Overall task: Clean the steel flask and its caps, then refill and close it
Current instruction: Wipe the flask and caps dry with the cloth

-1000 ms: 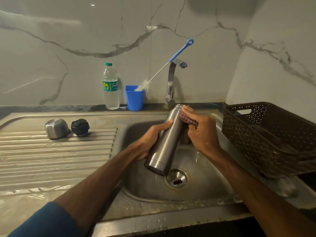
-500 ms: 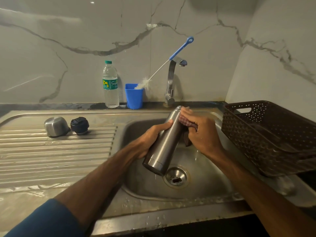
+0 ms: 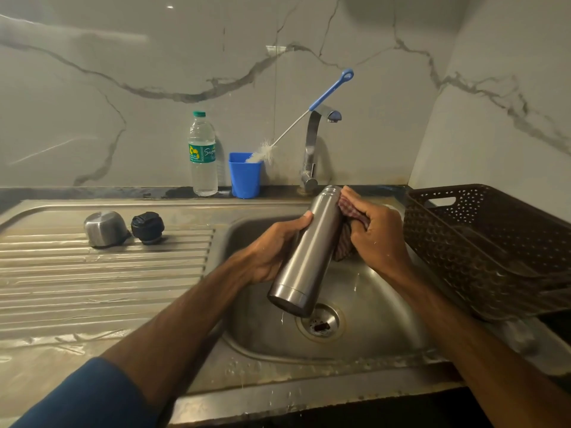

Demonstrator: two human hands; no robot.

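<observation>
1. Grey marble wall [image 3: 123,72] with dark veins stands behind one stainless steel sink [image 3: 386,329]. The sink has one rounded basin and, on its left, one ribbed draining board [image 3: 102,282] which looks wet.
2. One tall cylindrical steel flask [image 3: 309,257] is held tilted over the basin. Its bottom points down toward the one round drain [image 3: 321,321], and its neck points up toward the wall.
3. Two bare hands are on the flask. The left hand [image 3: 272,251] wraps the middle of the flask from the left side, with the thumb lying on top and the fingers curled below.
4. The right hand [image 3: 377,236] grips one reddish checked cloth [image 3: 349,211] and presses it against the upper right side of the flask. Its fingertips reach close to the neck.
5. Two caps lie on the draining board, well apart from the flask. One is a domed steel cap [image 3: 105,228], on the left. The other is a round black plastic cap [image 3: 147,227], just beside it on the right.
6. On the ledge by the wall stand one clear plastic water bottle [image 3: 203,156] with a green lid and one blue plastic cup [image 3: 245,176], close together.
7. One bottle brush with a blue handle [image 3: 329,91] has its white bristles at the cup's rim, and it leans to the right across the one steel tap [image 3: 312,143].
8. One dark brown perforated plastic basket [image 3: 494,242] stands at the right of the basin.
9. A few water drops hang in the air under the flask.
10. One dark blue sleeve [image 3: 86,396] covers the left upper arm.
</observation>
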